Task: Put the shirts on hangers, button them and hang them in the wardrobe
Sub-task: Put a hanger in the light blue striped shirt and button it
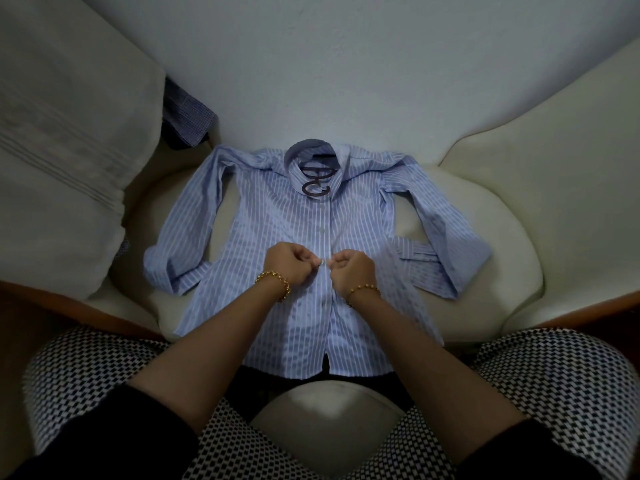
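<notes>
Reaching forward from the bottom of the view, both forearms meet over the middle of the striped shirt [270, 216]. The left hand [289, 263] and right hand [351, 270] are curled narrow, knuckles up. Each pinches the shirt's front edge, fingertips almost touching. A small pale button [321, 261] shows between them; which hand holds it I cannot tell. A chunky gold bracelet [275, 282] circles the left wrist and a finer gold chain [363, 289] the right. Black sleeves [138, 427] are pushed up above the elbows.

The shirt is thin woven cloth, light blue with narrow white stripes. It lies flat on its back on the bed [485, 188], collar away from the person and hem toward the knees. Both long sleeves are bent back at the elbow, with the cuffs resting beside the body of the shirt. A dark hanger hook [317, 183], curved and glossy, lies inside the open collar on the upper front. Above the hands the front looks closed; below them it gapes slightly at the hem.

The bed's cover is cream and smooth, swelling in soft folds. A large pale pillow [62, 168] with stitched lines sits on the left. Behind it a checked blue shirt [185, 112] pokes out, partly hidden. Black-and-white patterned trousers [554, 375] cover the knees on either side.
</notes>
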